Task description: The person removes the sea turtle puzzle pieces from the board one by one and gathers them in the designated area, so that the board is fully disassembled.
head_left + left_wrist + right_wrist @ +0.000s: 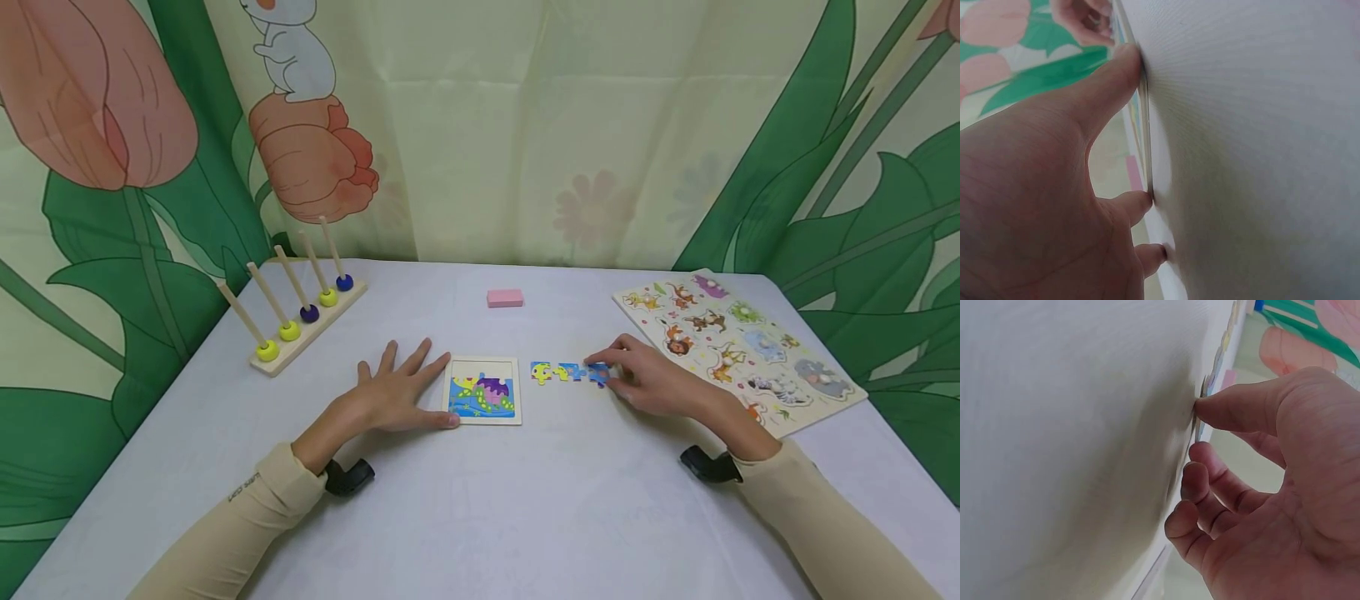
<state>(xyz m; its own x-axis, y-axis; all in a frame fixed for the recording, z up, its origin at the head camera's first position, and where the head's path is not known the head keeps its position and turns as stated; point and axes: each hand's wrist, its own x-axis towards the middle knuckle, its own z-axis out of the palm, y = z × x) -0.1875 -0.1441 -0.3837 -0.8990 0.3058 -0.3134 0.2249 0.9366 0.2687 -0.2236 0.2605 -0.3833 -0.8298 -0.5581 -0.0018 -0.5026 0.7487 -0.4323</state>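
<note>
Left hand [393, 398]: fingers straight and spread over the cloth [487, 500]; thumb at the near left corner of the tray [487, 367], forefinger at its far left corner; tray lies flat before the person, coloured picture partly filled, pale backing exposed along its far part. Right hand [652, 379]: thumb and forefinger pinch the blue piece [598, 373] at the right end of a row; remaining fingers bent, per the right wrist view; other pieces [573, 372], yellow and blue, lie flat just right of the tray, apart from it. Peg stand [309, 333] with yellow and dark blue beads at left; pink block [506, 298] beyond the tray; animal board [701, 357] at right, beside the right hand; printed curtain [480, 167] behind.
</note>
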